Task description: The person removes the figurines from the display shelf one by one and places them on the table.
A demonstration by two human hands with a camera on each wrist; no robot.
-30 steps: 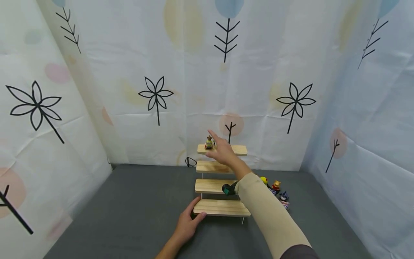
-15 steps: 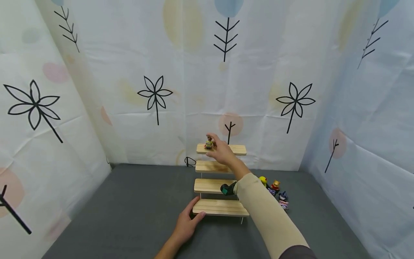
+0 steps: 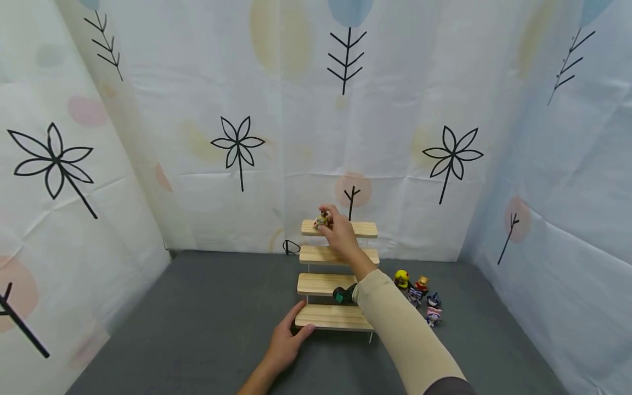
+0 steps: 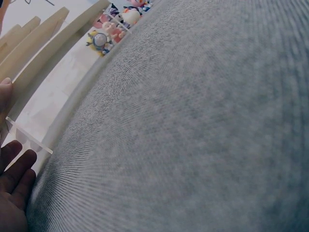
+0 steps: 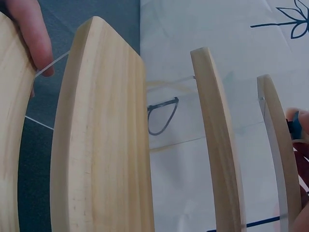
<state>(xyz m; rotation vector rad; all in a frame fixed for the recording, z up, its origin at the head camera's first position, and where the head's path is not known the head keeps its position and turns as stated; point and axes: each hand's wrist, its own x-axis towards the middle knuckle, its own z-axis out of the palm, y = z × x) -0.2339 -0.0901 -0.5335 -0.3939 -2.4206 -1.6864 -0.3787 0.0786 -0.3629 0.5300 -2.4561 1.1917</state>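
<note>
A four-tier wooden display stand (image 3: 332, 315) with clear supports stands on the grey table. My left hand (image 3: 283, 343) holds the left end of its lowest shelf; in the left wrist view the thumb (image 4: 5, 94) lies at the shelf edge, the other fingers (image 4: 20, 176) beside the clear support. Up at the top shelf (image 3: 362, 229), my right hand (image 3: 340, 230) pinches a small yellowish figurine (image 3: 321, 220) near the shelf's left end. Fingers partly cover the figurine, and only a dark blue bit of it (image 5: 296, 126) shows in the right wrist view.
Several small toy figurines (image 3: 415, 296) are grouped on the table (image 3: 212, 329) right of the stand, one with a yellow head (image 3: 401, 277). A patterned white cloth (image 3: 296, 109) hangs behind and on both sides. The lower shelves hold nothing visible.
My right hand's straight fingers have come down and closed on the figurine, which now leans and sits slightly further right. My right forearm has shifted left. My left hand has stayed put.
</note>
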